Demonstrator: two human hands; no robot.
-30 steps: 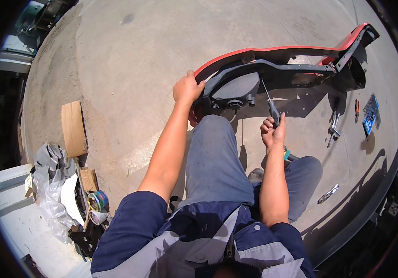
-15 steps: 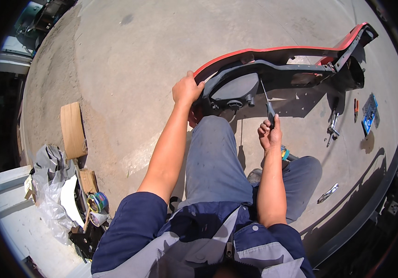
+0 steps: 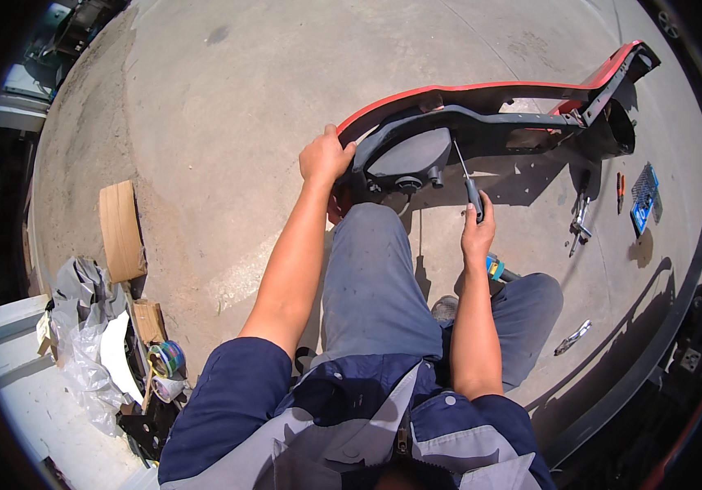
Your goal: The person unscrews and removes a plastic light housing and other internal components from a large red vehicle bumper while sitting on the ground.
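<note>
My left hand (image 3: 326, 155) is closed over the left end of a red car bumper (image 3: 482, 86), which has a dark inner frame and lies across the ground in front of me. Inside that end sits a dark lamp housing (image 3: 412, 153). My right hand (image 3: 478, 230) grips a screwdriver (image 3: 473, 198) by its dark handle. The shaft slants up and away to the left, its tip at the frame just right of the lamp housing. Whether the tip sits on a fastener is too small to tell. My bent left knee (image 3: 371, 229) is close to the bumper's near side.
Right of the bumper lie a ratchet-like metal tool (image 3: 581, 222), an orange-handled tool (image 3: 620, 193) and a blue case (image 3: 643, 204). Another metal tool (image 3: 572, 337) lies nearer. A teal-and-black tool (image 3: 496, 268) is by my right forearm. At left are cardboard (image 3: 122, 231), plastic wrapping (image 3: 85, 327) and tape rolls (image 3: 166, 359).
My right hand has turned and shifted its grip on the screwdriver's handle. The tip stays by the lamp housing. My left hand keeps its place on the bumper, and the view has shifted slightly.
</note>
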